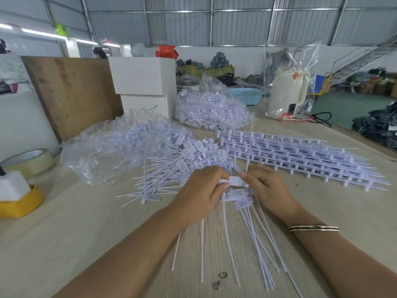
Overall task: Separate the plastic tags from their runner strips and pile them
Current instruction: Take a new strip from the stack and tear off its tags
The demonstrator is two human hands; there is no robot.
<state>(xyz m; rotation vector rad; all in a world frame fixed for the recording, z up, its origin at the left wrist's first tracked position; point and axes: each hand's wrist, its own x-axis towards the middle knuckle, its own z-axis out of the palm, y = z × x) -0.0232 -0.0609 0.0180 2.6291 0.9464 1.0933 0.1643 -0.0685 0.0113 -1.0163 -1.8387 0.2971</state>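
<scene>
A white plastic tag (pixel 236 181) sits between both hands just above the table (pixel 86 244), its flat label pinched from either side. The left hand (pixel 199 196) curls its fingers and thumb round the tag's left end; the right hand (pixel 266 186) pinches the right end. Beneath them a fan of tags (pixel 247 233) trails long thin tails toward the viewer. Just beyond lies a pile of loose tags (pixel 171 168), and to the right a stack of runner strips (pixel 290 155). Two clear bags of tags (pixel 133 143) rest farther back.
</scene>
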